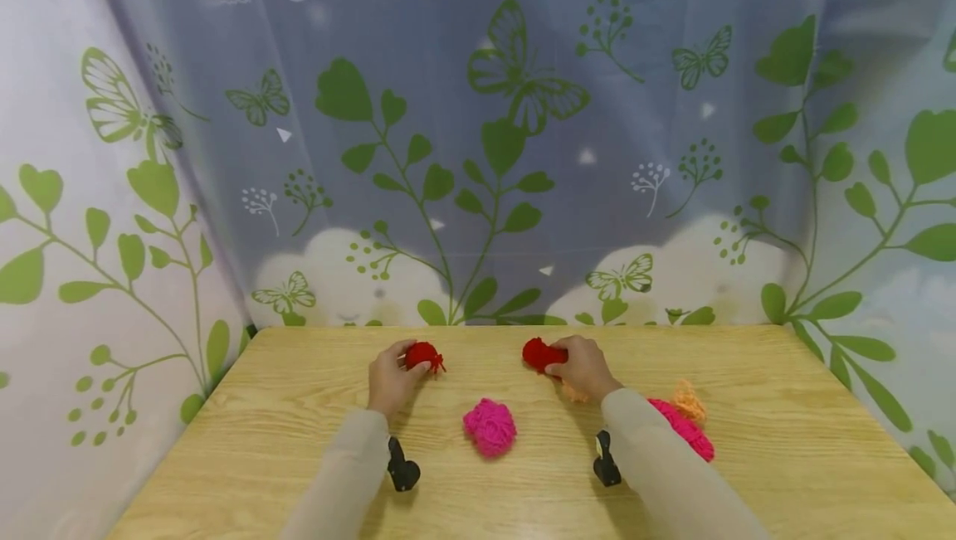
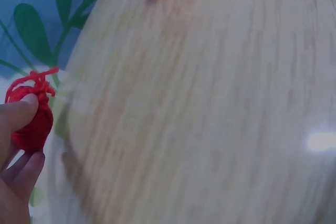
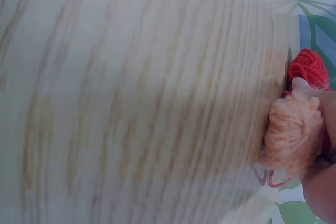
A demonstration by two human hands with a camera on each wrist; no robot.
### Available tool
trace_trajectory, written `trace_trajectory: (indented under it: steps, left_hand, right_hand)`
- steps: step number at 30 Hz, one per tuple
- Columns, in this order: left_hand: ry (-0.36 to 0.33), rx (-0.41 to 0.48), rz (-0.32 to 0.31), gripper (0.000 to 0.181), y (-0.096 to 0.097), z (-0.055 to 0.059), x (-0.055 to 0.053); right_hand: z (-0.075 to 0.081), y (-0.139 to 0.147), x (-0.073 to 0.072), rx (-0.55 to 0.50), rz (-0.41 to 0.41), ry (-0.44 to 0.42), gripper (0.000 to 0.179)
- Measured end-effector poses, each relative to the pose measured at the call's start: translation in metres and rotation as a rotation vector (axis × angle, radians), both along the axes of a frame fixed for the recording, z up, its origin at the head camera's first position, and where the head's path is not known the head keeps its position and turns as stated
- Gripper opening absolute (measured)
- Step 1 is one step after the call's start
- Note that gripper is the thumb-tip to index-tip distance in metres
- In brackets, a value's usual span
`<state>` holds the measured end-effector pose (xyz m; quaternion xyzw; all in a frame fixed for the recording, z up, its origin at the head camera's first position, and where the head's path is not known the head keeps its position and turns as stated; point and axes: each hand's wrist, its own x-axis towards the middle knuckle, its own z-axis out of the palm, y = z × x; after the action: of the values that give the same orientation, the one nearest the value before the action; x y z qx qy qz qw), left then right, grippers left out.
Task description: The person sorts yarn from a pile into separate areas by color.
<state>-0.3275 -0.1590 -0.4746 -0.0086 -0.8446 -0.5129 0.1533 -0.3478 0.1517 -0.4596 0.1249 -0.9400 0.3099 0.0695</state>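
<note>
Toward the back of the table, my left hand (image 1: 390,381) grips a small red yarn ball (image 1: 423,356) between thumb and fingers. Loose red strands (image 2: 39,77) stick out past the thumb in the left wrist view. Further right, my right hand (image 1: 586,367) holds a longer red yarn bundle (image 1: 539,354) by its right end, thumb on the near side. A peach yarn ball (image 3: 294,132) sits close by the right thumb and hides part of the red bundle in the right wrist view. Between the forearms lies a magenta yarn ball (image 1: 490,427).
Beside the right forearm lie a hot pink yarn skein (image 1: 685,430), partly hidden by the sleeve, and a light orange yarn piece (image 1: 689,401). The wooden table (image 1: 299,374) ends at a leaf-and-butterfly-printed curtain (image 1: 478,192). A dark wrist device (image 1: 403,467) is strapped at each cuff.
</note>
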Motion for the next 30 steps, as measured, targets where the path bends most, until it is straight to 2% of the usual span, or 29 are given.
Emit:
trace_trajectory:
  steps: [5, 9, 12, 18, 25, 30]
  left_hand:
    - [-0.009, -0.04, 0.036, 0.043, -0.002, -0.006, 0.002]
    - [0.009, -0.093, 0.03, 0.041, -0.004, -0.011, 0.001]
    - [0.014, -0.089, 0.029, 0.04, -0.006, -0.013, 0.002]
    - [0.011, -0.065, 0.03, 0.04, -0.009, -0.013, 0.004]
    - [-0.031, -0.052, 0.039, 0.041, -0.009, -0.01, 0.003]
    - [-0.003, -0.067, 0.026, 0.04, -0.009, -0.01, 0.003]
  right_hand:
    - [-0.001, 0.0, 0.0, 0.0, -0.001, -0.005, 0.033]
    - [-0.001, -0.001, 0.0, 0.012, -0.014, -0.004, 0.033]
    - [-0.003, -0.001, -0.001, 0.014, -0.014, -0.006, 0.033]
    - [-0.005, -0.002, -0.002, 0.002, -0.016, -0.025, 0.033]
    - [-0.002, -0.002, -0.002, 0.0, -0.005, -0.042, 0.033]
    - [0.005, -0.006, -0.003, -0.049, -0.011, -0.026, 0.032]
